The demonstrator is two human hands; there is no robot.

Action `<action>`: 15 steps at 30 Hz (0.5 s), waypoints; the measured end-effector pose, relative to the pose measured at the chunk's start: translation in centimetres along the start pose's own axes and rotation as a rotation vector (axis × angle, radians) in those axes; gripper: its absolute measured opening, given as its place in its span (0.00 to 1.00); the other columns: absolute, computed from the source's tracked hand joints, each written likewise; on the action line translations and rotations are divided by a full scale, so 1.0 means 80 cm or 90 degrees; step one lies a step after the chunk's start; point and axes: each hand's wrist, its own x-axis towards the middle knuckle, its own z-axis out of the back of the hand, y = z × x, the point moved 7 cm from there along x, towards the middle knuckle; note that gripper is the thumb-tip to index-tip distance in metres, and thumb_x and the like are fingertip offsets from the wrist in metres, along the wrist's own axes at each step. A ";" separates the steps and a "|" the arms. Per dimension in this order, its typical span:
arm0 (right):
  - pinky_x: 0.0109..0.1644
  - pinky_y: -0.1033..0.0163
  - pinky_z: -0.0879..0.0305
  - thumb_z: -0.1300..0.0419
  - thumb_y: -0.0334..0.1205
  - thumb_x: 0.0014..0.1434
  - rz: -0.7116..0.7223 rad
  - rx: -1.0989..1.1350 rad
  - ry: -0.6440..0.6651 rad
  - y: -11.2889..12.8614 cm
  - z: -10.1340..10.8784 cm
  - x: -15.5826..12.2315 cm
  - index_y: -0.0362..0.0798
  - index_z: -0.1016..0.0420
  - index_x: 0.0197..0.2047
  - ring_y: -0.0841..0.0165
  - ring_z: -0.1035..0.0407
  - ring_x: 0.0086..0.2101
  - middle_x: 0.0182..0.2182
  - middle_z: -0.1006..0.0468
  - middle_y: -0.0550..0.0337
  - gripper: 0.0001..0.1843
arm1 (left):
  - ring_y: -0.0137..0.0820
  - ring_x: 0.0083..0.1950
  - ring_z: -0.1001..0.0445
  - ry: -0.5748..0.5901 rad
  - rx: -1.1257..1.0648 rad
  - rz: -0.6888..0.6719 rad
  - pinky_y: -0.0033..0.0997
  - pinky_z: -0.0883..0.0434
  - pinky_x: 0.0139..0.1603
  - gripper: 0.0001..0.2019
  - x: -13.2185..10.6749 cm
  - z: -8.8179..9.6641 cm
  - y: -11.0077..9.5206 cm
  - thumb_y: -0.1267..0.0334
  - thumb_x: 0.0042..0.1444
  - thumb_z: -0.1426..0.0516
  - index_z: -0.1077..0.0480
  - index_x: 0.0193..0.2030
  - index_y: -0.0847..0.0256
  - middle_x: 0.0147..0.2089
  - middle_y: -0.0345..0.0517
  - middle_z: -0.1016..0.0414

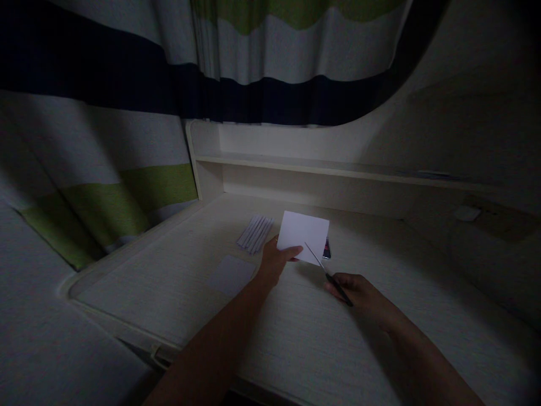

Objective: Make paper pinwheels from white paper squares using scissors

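My left hand (275, 260) pinches a white sheet of paper (305, 230) by its lower left part, thumb on top, above the desk. In my right hand (353, 288) is a pair of scissors (337, 286) with dark handles and a thin metal blade. The blade points up and left, and its tip overlaps the lower part of the paper in view. Whether the blades are cutting into the paper, I cannot tell. Left of my left hand lie several thin white strips (255, 233), side by side. Nearer to me, another pale sheet (230, 274) rests flat.
Behind the held paper, a small dark object (327, 248) partly shows on the pale desk (169, 282). A long shelf (313, 164) runs along the back, below a striped curtain (274, 96). A white plug or adapter (467, 213) is at the right wall.
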 end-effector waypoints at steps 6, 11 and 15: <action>0.22 0.68 0.54 0.40 0.53 0.44 0.001 -0.011 -0.004 0.005 0.000 -0.002 0.47 0.39 0.21 0.77 0.51 0.19 0.17 0.46 0.69 0.18 | 0.35 0.37 0.27 0.026 -0.057 0.001 0.34 0.31 0.36 0.20 0.002 -0.001 -0.002 0.61 0.37 0.37 0.29 0.39 0.66 0.38 0.51 0.25; 0.23 0.67 0.53 0.40 0.56 0.43 -0.008 -0.023 0.011 0.002 -0.003 -0.001 0.47 0.40 0.20 0.77 0.51 0.19 0.17 0.46 0.69 0.21 | 0.34 0.33 0.27 0.045 -0.095 0.041 0.32 0.32 0.34 0.21 0.005 -0.001 0.001 0.60 0.36 0.37 0.28 0.39 0.66 0.36 0.50 0.25; 0.23 0.67 0.54 0.41 0.57 0.42 -0.010 -0.034 0.018 0.001 -0.003 -0.002 0.47 0.40 0.20 0.77 0.51 0.20 0.17 0.46 0.69 0.22 | 0.35 0.35 0.27 0.072 -0.103 0.053 0.32 0.32 0.35 0.21 0.006 -0.002 0.003 0.61 0.36 0.37 0.28 0.40 0.67 0.38 0.53 0.25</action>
